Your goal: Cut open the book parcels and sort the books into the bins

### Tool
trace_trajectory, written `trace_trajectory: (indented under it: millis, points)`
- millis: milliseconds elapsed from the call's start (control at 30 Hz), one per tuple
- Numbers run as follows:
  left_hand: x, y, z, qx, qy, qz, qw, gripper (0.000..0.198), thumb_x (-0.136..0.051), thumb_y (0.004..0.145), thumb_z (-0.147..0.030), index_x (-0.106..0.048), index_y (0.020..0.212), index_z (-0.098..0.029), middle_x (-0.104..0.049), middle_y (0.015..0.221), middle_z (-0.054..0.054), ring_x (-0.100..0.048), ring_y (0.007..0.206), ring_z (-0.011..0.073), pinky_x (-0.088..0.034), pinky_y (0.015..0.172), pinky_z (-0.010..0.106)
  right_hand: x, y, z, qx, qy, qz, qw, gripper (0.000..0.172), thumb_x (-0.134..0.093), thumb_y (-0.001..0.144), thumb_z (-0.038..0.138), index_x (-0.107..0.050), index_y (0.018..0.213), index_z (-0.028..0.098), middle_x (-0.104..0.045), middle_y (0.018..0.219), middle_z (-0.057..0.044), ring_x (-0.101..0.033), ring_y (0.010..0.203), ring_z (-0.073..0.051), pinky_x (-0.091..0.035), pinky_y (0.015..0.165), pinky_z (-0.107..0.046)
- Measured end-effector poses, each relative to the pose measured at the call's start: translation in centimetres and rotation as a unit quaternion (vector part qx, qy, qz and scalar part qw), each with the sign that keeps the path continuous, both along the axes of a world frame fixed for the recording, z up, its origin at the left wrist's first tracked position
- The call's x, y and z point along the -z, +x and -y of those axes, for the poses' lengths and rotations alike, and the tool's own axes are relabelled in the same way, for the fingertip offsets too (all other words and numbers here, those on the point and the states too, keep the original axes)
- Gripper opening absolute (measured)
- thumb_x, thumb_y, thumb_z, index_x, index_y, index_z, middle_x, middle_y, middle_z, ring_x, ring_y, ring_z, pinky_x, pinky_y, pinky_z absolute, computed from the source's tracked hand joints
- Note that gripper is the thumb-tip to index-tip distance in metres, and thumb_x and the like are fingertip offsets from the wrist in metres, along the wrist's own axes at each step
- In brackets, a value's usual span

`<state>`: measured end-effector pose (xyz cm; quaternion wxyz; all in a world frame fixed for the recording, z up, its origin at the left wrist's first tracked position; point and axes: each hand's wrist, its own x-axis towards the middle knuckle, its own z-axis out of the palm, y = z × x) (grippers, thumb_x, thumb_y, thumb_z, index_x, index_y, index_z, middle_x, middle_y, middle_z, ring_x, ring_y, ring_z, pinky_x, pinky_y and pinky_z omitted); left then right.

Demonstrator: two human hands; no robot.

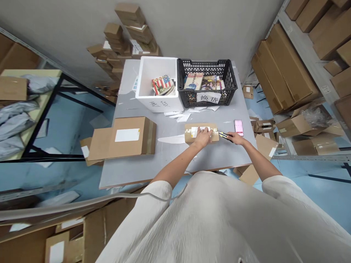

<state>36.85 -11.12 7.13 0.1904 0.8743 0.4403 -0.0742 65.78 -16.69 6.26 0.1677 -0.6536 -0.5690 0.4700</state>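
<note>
A small taped cardboard box (188, 134) with a white label lies on the grey table in front of me. My left hand (203, 137) rests on top of it, fingers spread over the label. From the right, my right hand (236, 138) grips a box cutter (225, 136), dark with yellow marks. The cutter's tip reaches the right end of the box; whether it touches the cardboard I cannot tell. Just beyond my right hand lies a phone (238, 127) with a lit pink screen.
A white foam bin (159, 61) and a black plastic crate (207, 95), both with books, stand at the table's back. Left lies a larger carton (127, 137). Paper scraps (184, 117) lie before the bins. Loaded shelves (326, 89) flank the right; a grey cable (131, 195) crosses my left side.
</note>
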Motion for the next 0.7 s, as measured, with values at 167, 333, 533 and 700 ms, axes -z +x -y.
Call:
trace_trajectory:
  millis: [167,333,533,700]
  points:
    - [-0.3,-0.3,-0.6,-0.029,0.009,0.058,0.998,0.075,-0.065,0.107,-0.039,-0.039,0.176,-0.022,-0.049,0.174,0.021,-0.06,0.152,0.0371,-0.032,0.138,0.051,-1.0,1.9,0.8,0.029,-0.04,-0.015,0.999,0.04,-0.07,0.094,0.063,-0.069,0.106,0.024,-0.075,0.084,-0.002,-0.056,0.062,-0.016,-0.045,0.056,-0.027]
    - [-0.3,0.0,-1.4,-0.079,0.027,0.063,0.994,0.062,-0.05,0.108,-0.018,-0.049,0.17,-0.022,-0.055,0.17,0.02,-0.061,0.149,0.0358,-0.042,0.127,0.05,-1.5,1.1,1.5,0.035,0.004,-0.003,0.999,0.04,-0.064,0.104,0.062,-0.068,0.121,0.025,-0.08,0.09,-0.002,-0.065,0.07,-0.019,-0.052,0.066,-0.029]
    - [0.6,0.4,-1.7,-0.116,0.013,0.068,0.991,0.069,-0.057,0.101,-0.015,-0.049,0.169,-0.027,-0.047,0.178,0.019,-0.042,0.165,0.0384,-0.035,0.13,0.061,-1.5,0.4,2.0,-0.068,0.089,0.119,0.986,0.041,-0.051,0.115,0.046,-0.074,0.144,0.027,-0.081,0.122,-0.01,-0.076,0.101,-0.029,-0.061,0.092,-0.04]
    - [1.0,0.6,-2.0,-0.133,-0.003,0.079,0.988,0.075,-0.052,0.104,-0.018,-0.041,0.177,-0.026,-0.048,0.179,0.02,-0.043,0.163,0.0412,-0.041,0.124,0.064,-1.2,0.3,2.2,-0.138,0.147,0.248,0.947,0.048,-0.065,0.109,0.036,-0.074,0.156,0.026,-0.077,0.127,-0.014,-0.072,0.117,-0.035,-0.057,0.105,-0.045]
